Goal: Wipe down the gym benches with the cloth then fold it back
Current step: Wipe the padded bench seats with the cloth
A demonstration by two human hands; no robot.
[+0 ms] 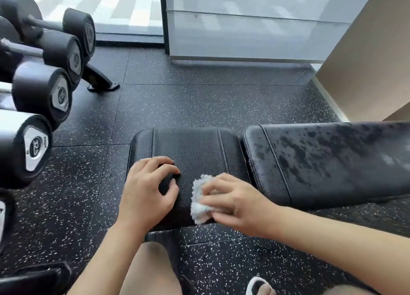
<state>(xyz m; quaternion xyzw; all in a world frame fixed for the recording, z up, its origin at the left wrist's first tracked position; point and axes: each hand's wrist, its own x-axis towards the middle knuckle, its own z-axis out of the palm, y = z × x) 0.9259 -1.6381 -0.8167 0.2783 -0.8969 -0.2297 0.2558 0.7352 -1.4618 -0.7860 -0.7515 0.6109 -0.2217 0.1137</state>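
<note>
A black padded gym bench lies across the view, with a short seat pad (190, 148) on the left and a long back pad (332, 161) on the right that shows dark wet streaks. My right hand (235, 202) lies over a bunched pale grey-blue cloth (198, 202) and presses it onto the near right part of the seat pad. My left hand (146, 190) rests on the seat pad's near left part with fingers curled, their tips touching the leather. It holds nothing.
A rack of black dumbbells (42, 95) stands along the left, its foot (99, 81) on the speckled rubber floor (199, 99). A glass wall (244, 28) is behind, a beige wall (372, 61) at right. My knees and a sandal (259, 287) show at the bottom.
</note>
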